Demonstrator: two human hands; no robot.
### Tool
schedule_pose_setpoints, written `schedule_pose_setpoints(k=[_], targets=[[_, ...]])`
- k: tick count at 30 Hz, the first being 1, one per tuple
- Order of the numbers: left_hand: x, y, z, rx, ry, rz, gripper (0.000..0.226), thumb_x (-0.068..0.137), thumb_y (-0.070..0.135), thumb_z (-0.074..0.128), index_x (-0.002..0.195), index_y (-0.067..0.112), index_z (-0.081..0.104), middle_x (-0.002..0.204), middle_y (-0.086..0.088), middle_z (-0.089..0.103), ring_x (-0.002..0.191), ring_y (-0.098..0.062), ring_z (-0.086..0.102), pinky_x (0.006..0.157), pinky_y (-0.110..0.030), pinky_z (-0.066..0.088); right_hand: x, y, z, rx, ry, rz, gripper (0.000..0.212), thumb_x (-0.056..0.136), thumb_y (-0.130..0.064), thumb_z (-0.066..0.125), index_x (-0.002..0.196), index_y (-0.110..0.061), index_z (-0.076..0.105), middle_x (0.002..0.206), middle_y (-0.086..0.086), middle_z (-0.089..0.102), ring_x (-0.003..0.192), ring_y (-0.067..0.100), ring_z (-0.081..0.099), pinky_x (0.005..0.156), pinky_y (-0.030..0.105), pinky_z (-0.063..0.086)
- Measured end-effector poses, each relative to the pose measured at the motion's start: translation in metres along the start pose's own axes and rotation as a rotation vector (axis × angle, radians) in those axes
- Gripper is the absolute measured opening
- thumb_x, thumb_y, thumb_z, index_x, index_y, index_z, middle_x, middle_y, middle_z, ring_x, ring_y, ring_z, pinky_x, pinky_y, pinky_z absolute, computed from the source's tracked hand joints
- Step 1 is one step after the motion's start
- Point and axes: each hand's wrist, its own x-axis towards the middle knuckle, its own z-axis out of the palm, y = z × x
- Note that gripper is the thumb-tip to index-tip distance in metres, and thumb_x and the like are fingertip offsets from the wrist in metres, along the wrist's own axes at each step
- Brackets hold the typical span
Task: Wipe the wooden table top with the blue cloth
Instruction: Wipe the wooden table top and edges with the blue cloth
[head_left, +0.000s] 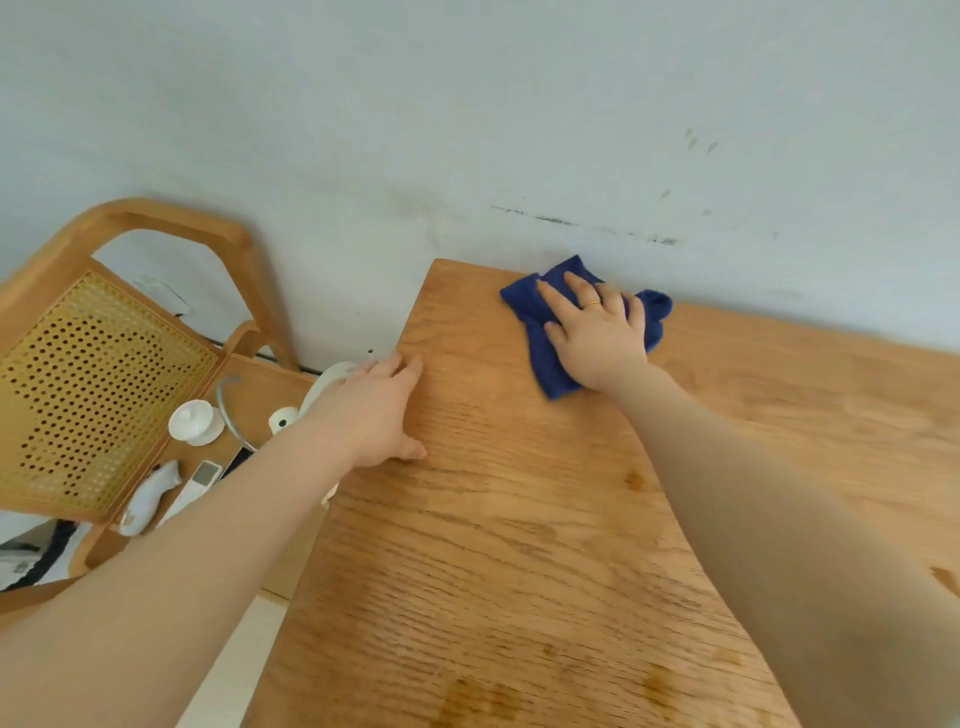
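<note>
The right hand (597, 332) lies flat with fingers spread, palm pressing down on a crumpled dark-blue terry cloth (545, 358) near the far edge of the oak-grained wooden counter (519, 545), close to the pale scuffed wall (467, 130). The left hand (374, 410) rests open and empty on the counter's left edge, fingers extended along the rim and thumb on the top. Beside the counter stands a light wooden chair with a perforated cane back (88, 395), its seat carrying small white rounded objects (196, 422).
</note>
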Motion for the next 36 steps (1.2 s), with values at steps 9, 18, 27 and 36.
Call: schedule_pose_setpoints(k=[9, 18, 27, 36], targets=[[-0.008, 0.073, 0.029, -0.001, 0.022, 0.150, 0.119, 0.063, 0.075, 0.059, 0.148, 0.029, -0.010, 0.157, 0.003, -0.018, 0.146, -0.021, -0.007, 0.118, -0.039, 0.006, -0.060, 0.044, 0.006, -0.073, 0.022, -0.186, 0.062, 0.084, -0.051, 0.009, 0.142, -0.040, 0.030, 0.150, 0.001, 0.035, 0.133, 0.034, 0.033, 0.106, 0.051, 0.020], [-0.008, 0.089, 0.043, 0.026, 0.007, 0.060, 0.125, 0.061, 0.067, 0.067, 0.148, 0.025, -0.012, 0.156, 0.001, -0.021, 0.145, -0.023, -0.013, 0.119, -0.043, 0.004, -0.056, 0.045, 0.009, -0.003, 0.062, 0.012, 0.054, 0.094, -0.051, 0.020, 0.146, -0.037, 0.018, 0.156, 0.004, 0.018, 0.141, 0.033, 0.014, 0.111, 0.054, 0.003], [-0.004, 0.089, 0.044, -0.032, 0.017, 0.043, 0.126, 0.058, 0.065, 0.072, 0.148, 0.028, -0.009, 0.156, 0.004, -0.020, 0.145, -0.022, -0.013, 0.119, -0.042, 0.004, -0.049, 0.061, 0.002, -0.019, 0.027, -0.104, 0.058, 0.090, -0.059, 0.020, 0.144, -0.039, 0.022, 0.156, -0.001, 0.020, 0.142, 0.032, 0.013, 0.112, 0.054, 0.005], [-0.005, 0.086, 0.048, -0.052, 0.013, 0.055, 0.124, 0.061, 0.066, 0.068, 0.146, 0.031, -0.014, 0.154, 0.005, -0.026, 0.143, -0.020, -0.019, 0.117, -0.040, -0.004, -0.100, 0.043, 0.007, 0.000, 0.040, -0.103, 0.072, 0.080, -0.064, 0.011, 0.143, -0.035, 0.026, 0.155, 0.002, 0.021, 0.141, 0.034, 0.015, 0.109, 0.059, 0.006]])
